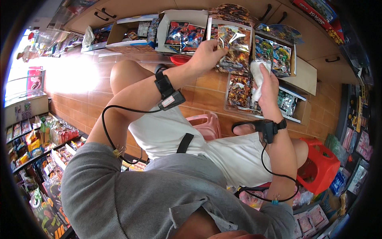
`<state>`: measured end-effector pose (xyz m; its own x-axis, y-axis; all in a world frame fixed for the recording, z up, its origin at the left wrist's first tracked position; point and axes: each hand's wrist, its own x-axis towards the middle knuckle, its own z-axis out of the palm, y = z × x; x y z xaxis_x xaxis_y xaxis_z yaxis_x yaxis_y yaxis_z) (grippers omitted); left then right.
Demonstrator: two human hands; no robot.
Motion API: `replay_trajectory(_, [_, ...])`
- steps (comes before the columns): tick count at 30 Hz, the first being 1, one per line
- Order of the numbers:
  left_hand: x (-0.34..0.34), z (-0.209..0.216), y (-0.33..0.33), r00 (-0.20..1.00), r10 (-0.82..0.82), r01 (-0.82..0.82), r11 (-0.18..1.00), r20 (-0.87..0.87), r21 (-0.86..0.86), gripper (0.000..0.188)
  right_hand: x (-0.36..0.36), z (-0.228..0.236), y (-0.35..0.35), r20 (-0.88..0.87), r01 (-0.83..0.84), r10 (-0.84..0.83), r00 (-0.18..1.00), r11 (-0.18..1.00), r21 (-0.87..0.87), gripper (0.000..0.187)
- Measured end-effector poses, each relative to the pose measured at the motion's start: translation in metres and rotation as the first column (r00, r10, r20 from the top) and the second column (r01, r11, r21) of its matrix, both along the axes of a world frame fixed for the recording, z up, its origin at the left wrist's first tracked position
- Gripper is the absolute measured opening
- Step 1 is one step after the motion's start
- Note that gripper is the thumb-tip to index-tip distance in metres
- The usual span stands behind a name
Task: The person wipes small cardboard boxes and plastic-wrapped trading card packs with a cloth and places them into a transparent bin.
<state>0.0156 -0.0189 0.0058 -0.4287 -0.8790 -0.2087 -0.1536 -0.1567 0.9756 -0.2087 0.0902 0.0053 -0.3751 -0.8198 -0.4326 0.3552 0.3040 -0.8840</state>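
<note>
My left hand [207, 57] pinches the left edge of a shiny brown-and-gold foil packet [235, 42]. The packet is over an open display box [252, 38] with a printed, rounded back flap. To its right, my right hand [269, 88] is closed round a crumpled white cloth [258, 76], which reaches up to the packet's lower right corner. Below the packet lies a clear-edged tray [227, 99] of similar foil packets [240, 88]. Whether the cloth touches the packet, I cannot tell.
An open white box [161, 34] with red and blue packets stands left; a box of green-and-blue packets [273, 55] stands right. Cupboard doors [310, 49] rise behind. A pink stool [207, 123] and a red stool [321, 167] stand near my legs. Stocked shelves [43, 159] line the left.
</note>
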Motion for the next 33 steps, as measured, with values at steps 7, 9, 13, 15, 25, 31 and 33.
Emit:
replay_trajectory(7, [0.049,-0.034,-0.060,0.968,0.241,-0.241,0.970,-0.076,-0.003,0.023,0.002,-0.014,0.006,-0.032,-0.032,0.033,0.999,0.998,0.052,0.028])
replay_trajectory(9, [0.061,-0.040,-0.068,0.931,0.359,-0.359,0.933,-0.066,0.008,0.027,0.004,-0.014,0.009,-0.039,-0.041,0.043,0.998,0.997,0.060,0.028])
replay_trajectory(13, [0.077,-0.044,-0.080,0.850,0.485,-0.447,0.871,0.204,-0.204,0.033,0.002,-0.016,0.010,-0.060,-0.037,0.042,0.997,0.996,0.079,0.028])
replay_trajectory(15, [0.083,-0.054,-0.086,0.807,0.529,-0.465,0.843,0.263,-0.270,0.034,-0.001,-0.018,0.010,-0.060,-0.043,0.047,0.997,0.997,0.066,0.028])
replay_trajectory(25, [0.072,-0.101,-0.107,0.841,0.531,-0.535,0.845,0.104,0.004,0.063,-0.030,-0.048,0.016,-0.248,-0.148,0.166,0.954,0.985,0.088,0.031])
replay_trajectory(31, [0.045,-0.042,-0.070,0.885,0.444,-0.426,0.894,0.138,-0.143,0.055,-0.039,-0.073,0.020,-0.403,-0.286,0.333,0.852,0.942,0.175,0.025])
replay_trajectory(33, [0.036,-0.013,-0.048,0.961,0.263,-0.260,0.965,0.090,-0.047,0.052,-0.033,-0.078,0.019,-0.374,-0.247,0.282,0.884,0.959,0.141,0.025])
